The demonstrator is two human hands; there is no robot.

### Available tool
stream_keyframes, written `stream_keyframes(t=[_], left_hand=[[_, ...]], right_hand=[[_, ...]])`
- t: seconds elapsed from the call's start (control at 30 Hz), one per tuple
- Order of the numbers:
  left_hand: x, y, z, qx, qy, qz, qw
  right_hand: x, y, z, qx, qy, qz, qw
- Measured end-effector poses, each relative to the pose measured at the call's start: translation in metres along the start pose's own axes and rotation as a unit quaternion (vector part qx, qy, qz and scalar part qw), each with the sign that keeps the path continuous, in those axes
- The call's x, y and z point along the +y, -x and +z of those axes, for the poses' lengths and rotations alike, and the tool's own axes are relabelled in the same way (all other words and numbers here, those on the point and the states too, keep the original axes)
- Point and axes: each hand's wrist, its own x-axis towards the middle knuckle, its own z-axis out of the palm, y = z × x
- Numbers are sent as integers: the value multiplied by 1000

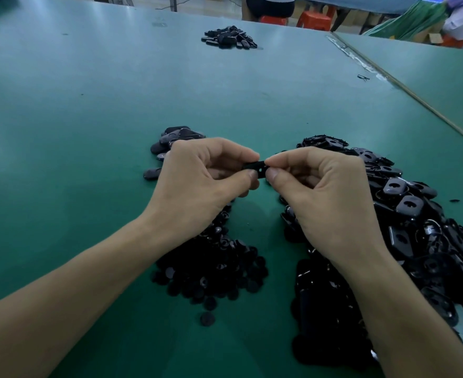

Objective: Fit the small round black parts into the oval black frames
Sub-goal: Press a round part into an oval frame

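Note:
My left hand [203,175] and my right hand [323,192] meet above the green table [88,132], each pinching one end of a single oval black frame [258,168] between thumb and forefinger. Whether a round part sits in it is hidden by my fingertips. A heap of small round black parts [214,271] lies under my left wrist. A large heap of oval black frames [404,219] spreads below and to the right of my right hand. A small group of black oval pieces [175,136] lies just beyond my left hand.
Another small pile of black pieces [229,38] sits far back on the table. A seam with a thin strip [404,85] runs diagonally at the right, where a second table surface begins. Red stools [313,20] and people stand beyond the far edge.

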Motion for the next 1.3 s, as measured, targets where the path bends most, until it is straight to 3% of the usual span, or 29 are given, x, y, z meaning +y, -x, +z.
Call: stream_keyframes(t=[0.63, 0.9, 1.3], left_hand=[[-1, 0, 1, -5, -80, 34, 996], [-2, -1, 1, -15, -75, 8, 997], [-3, 2, 3, -22, -87, 12, 996]], right_hand=[[1, 2, -1, -34, 71, -29, 996], [-3, 3, -1, -46, 141, -63, 987], [-5, 7, 5, 36, 108, -34, 993]])
